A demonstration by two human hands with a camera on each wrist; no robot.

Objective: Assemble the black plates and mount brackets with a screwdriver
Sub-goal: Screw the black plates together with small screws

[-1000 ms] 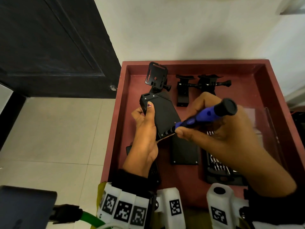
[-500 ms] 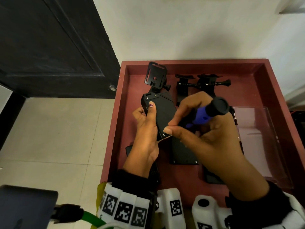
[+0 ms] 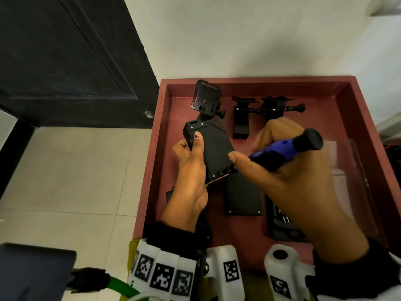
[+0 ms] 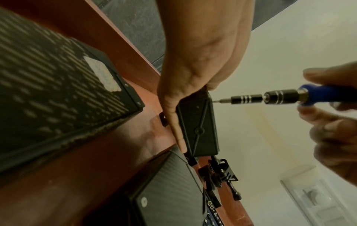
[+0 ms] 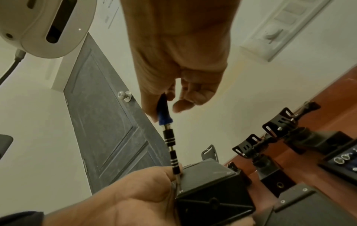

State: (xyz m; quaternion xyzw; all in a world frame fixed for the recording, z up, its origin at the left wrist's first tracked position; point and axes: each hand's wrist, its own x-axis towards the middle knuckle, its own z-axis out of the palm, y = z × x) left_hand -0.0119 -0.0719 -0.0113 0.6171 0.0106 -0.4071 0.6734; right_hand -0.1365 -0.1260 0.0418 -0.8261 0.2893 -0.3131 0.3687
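Observation:
My left hand (image 3: pixel 192 161) grips a black box-shaped plate assembly (image 3: pixel 213 148) above the red tray (image 3: pixel 347 101), thumb lying along its top face. My right hand (image 3: pixel 282 168) holds a blue-handled screwdriver (image 3: pixel 288 146). Its bit (image 4: pixel 219 100) touches a screw at the assembly's near corner (image 5: pixel 180 191). The left wrist view shows the assembly (image 4: pixel 199 126) from below, with my palm against its side. A second black plate (image 3: pixel 243 196) lies flat in the tray under my right hand. Black mount brackets (image 3: pixel 269 107) lie at the tray's far side.
An upright black bracket (image 3: pixel 205 98) stands at the tray's far left. A bit case (image 3: pixel 282 222) sits under my right wrist, a clear plastic lid (image 3: pixel 351 170) to its right. A dark door (image 3: pixel 65 61) and tiled floor (image 3: pixel 65 181) lie left of the tray.
My right hand rolled the screwdriver handle between its fingers, dipping and then lifting the cap end again. The bit stays at the same corner. My left hand has kept its grip.

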